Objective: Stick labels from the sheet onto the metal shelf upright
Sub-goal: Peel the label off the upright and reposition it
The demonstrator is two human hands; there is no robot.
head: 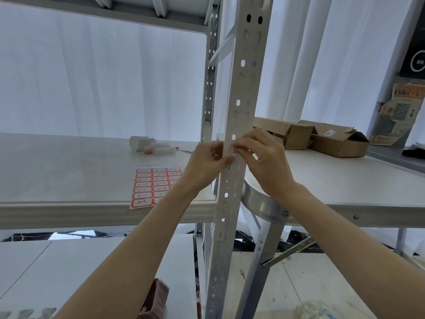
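A perforated grey metal shelf upright (241, 84) runs from top to bottom through the middle of the view. Both hands meet on it at table height. My left hand (208, 163) comes from the left, its thumb and fingers curled against the upright's left edge. My right hand (259, 155) comes from the right and pinches a small label (235, 150) against the upright's face; only a sliver with a dark mark shows between the fingers. The label sheet (150, 187), red-bordered with handwritten numbers, lies on the white table (69, 171) at its front edge, left of the upright.
Several white tubes with orange caps (151, 146) lie behind the sheet. Open cardboard boxes (322, 139) sit on a second table to the right. A shelf beam (103, 14) spans overhead. The table's metal legs and braces (271, 245) stand just behind the upright.
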